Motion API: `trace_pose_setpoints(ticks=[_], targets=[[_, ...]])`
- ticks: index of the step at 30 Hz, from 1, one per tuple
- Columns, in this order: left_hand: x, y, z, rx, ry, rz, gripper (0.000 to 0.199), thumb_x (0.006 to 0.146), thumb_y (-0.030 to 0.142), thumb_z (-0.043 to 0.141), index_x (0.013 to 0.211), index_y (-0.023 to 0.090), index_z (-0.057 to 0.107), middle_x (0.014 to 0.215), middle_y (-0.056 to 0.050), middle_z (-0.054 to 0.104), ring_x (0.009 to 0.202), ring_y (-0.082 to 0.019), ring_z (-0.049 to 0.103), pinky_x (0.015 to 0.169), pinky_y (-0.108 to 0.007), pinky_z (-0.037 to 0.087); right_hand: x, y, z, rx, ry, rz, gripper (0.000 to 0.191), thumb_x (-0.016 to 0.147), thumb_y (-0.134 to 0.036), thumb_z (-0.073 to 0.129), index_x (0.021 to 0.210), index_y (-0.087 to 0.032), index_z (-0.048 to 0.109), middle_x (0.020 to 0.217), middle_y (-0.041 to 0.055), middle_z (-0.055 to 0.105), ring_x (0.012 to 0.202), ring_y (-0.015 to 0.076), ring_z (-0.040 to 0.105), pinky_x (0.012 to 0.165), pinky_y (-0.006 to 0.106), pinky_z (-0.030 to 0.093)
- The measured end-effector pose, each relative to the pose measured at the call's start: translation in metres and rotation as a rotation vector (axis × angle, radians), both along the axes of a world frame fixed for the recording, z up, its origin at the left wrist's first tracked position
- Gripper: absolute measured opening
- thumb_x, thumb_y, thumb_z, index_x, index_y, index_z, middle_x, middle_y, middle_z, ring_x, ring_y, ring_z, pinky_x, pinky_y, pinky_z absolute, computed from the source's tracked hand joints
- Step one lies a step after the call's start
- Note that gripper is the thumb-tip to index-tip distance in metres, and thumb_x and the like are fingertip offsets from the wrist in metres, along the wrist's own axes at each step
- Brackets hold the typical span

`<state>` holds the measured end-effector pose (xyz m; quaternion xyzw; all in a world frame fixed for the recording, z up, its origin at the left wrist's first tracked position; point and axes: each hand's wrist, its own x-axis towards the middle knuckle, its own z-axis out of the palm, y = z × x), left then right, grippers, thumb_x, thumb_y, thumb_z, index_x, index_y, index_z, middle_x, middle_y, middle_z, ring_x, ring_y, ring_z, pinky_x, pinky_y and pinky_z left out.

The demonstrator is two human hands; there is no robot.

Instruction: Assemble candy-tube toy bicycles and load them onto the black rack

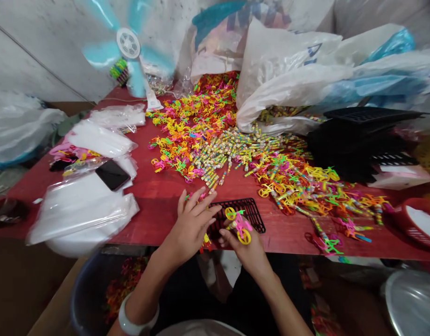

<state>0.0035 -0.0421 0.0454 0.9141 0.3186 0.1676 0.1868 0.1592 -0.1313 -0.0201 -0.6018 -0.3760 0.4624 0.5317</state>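
My left hand [188,233] is over the left end of a black plastic grid tray [254,211], fingers stretched out and apart. Small pink and green plastic bits show just behind those fingers. In my right hand [251,252], at the tray's near edge, is a small plastic toy bicycle [242,224] with a pink frame, yellow wheels and a green part on top. My right fingertips are partly hidden. A yellow and red piece [206,240] lies between my hands near the table edge.
Beyond the tray lie piles of toy bicycles [179,121] and patterned small tubes [218,154]. At left are plastic bags [81,205], a phone [112,175] and a spinning fan [128,43]. Black trays [362,116] and a red basket [411,224] stand right; a tub [78,298] sits below.
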Motion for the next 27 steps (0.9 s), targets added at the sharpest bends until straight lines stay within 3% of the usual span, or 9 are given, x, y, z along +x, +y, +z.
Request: trace_pose_setpoints(ticks=[4,6,11,21,27], targets=[[-0.009,0.002,-0.009,0.013,-0.036,0.103,0.034,0.095,0.024,0.039,0.124,0.023,0.057,0.145,-0.006,0.046,0.142,-0.023,0.025,0.115,-0.054,0.016,-0.009,-0.002,-0.008,0.195,-0.349,0.080,0.009,0.084,-0.027,0.059,0.078,-0.020,0.059,0.083,0.0051,0.063,0.075,0.0182,0.064,0.066,0.028,0.053],[-0.013,0.002,-0.016,0.013,-0.069,0.131,0.034,0.096,0.028,0.040,0.125,0.023,0.056,0.146,-0.008,0.044,0.143,-0.023,0.023,0.114,-0.053,0.018,-0.013,-0.003,-0.012,0.258,-0.454,0.069,0.011,0.085,-0.018,0.055,0.074,-0.021,0.058,0.082,0.0050,0.062,0.074,0.0171,0.062,0.064,0.026,0.052],[-0.013,-0.005,-0.029,-0.066,-0.179,0.178,0.036,0.097,0.030,0.036,0.129,0.025,0.052,0.149,-0.007,0.039,0.144,-0.022,0.018,0.114,-0.051,0.023,-0.026,0.001,-0.021,0.483,-0.582,0.069,0.027,0.079,-0.002,0.043,0.090,-0.021,0.059,0.086,0.0049,0.063,0.082,0.0172,0.062,0.069,0.025,0.051],[-0.008,-0.009,-0.027,-0.101,-0.237,0.207,0.035,0.098,0.024,0.034,0.128,0.026,0.052,0.146,-0.005,0.042,0.142,-0.020,0.021,0.115,-0.048,0.026,-0.026,0.005,-0.018,0.354,-0.780,0.145,0.019,0.088,-0.011,0.044,0.082,-0.020,0.060,0.074,0.0030,0.059,0.066,0.0150,0.058,0.057,0.021,0.044],[-0.005,-0.013,-0.023,-0.074,-0.209,0.192,0.037,0.094,0.029,0.044,0.131,0.024,0.047,0.146,-0.009,0.039,0.142,-0.024,0.019,0.114,-0.051,0.027,-0.023,0.007,-0.010,0.214,-1.001,0.290,0.021,0.083,-0.007,0.049,0.093,-0.019,0.063,0.087,0.0056,0.064,0.063,0.0156,0.060,0.052,0.022,0.043]])
